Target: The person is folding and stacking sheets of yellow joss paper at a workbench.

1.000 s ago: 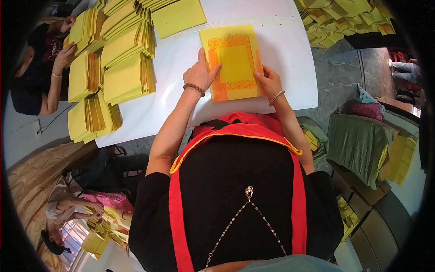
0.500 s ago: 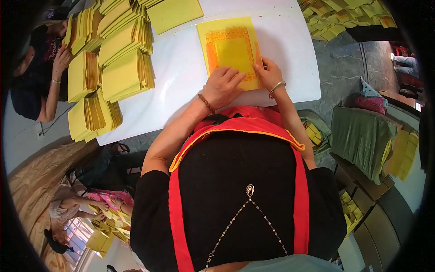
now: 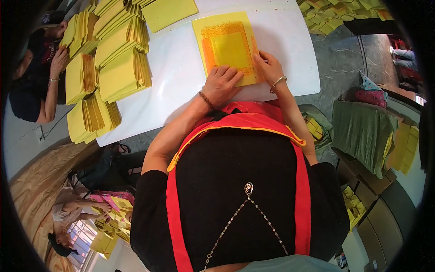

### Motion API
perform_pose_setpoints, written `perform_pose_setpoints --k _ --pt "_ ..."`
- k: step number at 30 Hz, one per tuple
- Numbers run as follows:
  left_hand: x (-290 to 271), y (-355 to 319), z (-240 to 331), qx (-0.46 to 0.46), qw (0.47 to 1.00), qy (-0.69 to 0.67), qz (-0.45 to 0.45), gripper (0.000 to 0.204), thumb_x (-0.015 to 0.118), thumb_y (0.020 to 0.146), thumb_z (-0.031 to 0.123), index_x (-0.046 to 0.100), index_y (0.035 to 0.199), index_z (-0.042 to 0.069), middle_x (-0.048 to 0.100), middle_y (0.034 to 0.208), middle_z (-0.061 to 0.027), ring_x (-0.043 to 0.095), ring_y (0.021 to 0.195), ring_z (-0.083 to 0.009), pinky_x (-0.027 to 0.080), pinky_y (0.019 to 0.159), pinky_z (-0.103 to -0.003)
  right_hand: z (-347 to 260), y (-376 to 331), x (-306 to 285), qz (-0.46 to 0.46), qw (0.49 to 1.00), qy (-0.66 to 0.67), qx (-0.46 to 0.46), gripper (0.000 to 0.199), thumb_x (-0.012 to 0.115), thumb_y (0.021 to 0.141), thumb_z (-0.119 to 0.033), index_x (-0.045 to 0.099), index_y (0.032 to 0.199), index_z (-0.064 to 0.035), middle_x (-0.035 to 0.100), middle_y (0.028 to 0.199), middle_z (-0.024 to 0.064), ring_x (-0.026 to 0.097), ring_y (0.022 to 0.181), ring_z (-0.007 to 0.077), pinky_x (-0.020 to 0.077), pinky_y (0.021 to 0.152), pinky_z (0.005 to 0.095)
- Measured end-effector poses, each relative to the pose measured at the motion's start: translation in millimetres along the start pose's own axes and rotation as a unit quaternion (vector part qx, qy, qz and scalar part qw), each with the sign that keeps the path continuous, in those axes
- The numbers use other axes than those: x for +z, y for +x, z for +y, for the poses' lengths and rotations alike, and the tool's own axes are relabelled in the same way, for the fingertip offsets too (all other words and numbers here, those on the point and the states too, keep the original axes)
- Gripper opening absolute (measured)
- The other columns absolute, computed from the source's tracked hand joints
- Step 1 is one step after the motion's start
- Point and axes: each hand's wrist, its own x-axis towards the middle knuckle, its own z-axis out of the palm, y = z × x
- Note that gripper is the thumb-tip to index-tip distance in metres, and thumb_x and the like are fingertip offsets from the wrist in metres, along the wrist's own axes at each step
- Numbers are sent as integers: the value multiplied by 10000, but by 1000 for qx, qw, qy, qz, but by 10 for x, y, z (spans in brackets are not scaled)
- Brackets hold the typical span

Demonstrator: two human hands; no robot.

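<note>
On the white table (image 3: 167,86) before me lies a yellow paper piece (image 3: 198,34), with a smaller yellow rectangle (image 3: 226,49) on top, bordered by mottled orange. My left hand (image 3: 220,85), wearing a beaded bracelet, rests on the near edge of the paper, its fingers side by side over the lower left corner; the thumb is mostly hidden. At the right side, my right hand (image 3: 270,69) pinches the paper's edge, where an orange-marked strip (image 3: 254,47) stands slightly raised. How many layers it holds I cannot tell.
Piles of folded yellow paper (image 3: 124,70) cover the table's left side, near a flat yellow sheet (image 3: 170,12). Another person's hand (image 3: 59,61) touches the far-left pile. More yellow pieces (image 3: 344,13) lie at far right. A green-covered stack (image 3: 360,136) stands on the right.
My right hand has shifted slightly up along the paper's right edge. The paper appears a little farther left and up, as do the piles, so the view has moved slightly. The left hand stays on it.
</note>
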Motion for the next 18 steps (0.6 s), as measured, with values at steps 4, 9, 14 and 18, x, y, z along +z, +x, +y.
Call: perform_pose_setpoints --k 4,9,14,18 --pt "7 -29 -9 4 1000 7 -1 474 685 593 255 530 1012 98 507 966 -45 474 915 -214 376 755 -345 46 -69 -113 -17 971 197 131 322 515 862 -253 566 1079 -20 612 860 62 571 739 102 471 638 224" --pt "-5 -25 -2 0 1000 4 3 471 686 595 258 531 1013 104 512 959 -38 476 914 -213 376 754 -346 113 -181 -176 -72 969 208 112 318 495 881 -215 524 1128 -15 600 932 56 572 822 110 471 701 235" --pt "-19 -3 -4 -3 1000 -3 -8 455 683 605 260 534 1006 105 515 958 -34 476 913 -212 377 752 -345 143 -228 -135 -61 973 209 79 309 507 874 -190 528 1126 -13 599 949 63 564 812 102 460 713 223" --pt "-23 3 -4 0 1000 -4 -10 436 679 618 257 537 1001 104 519 951 -34 481 904 -211 380 744 -346 48 -271 -123 5 982 191 8 292 519 867 -171 539 1120 -26 601 971 49 540 879 96 432 765 229"
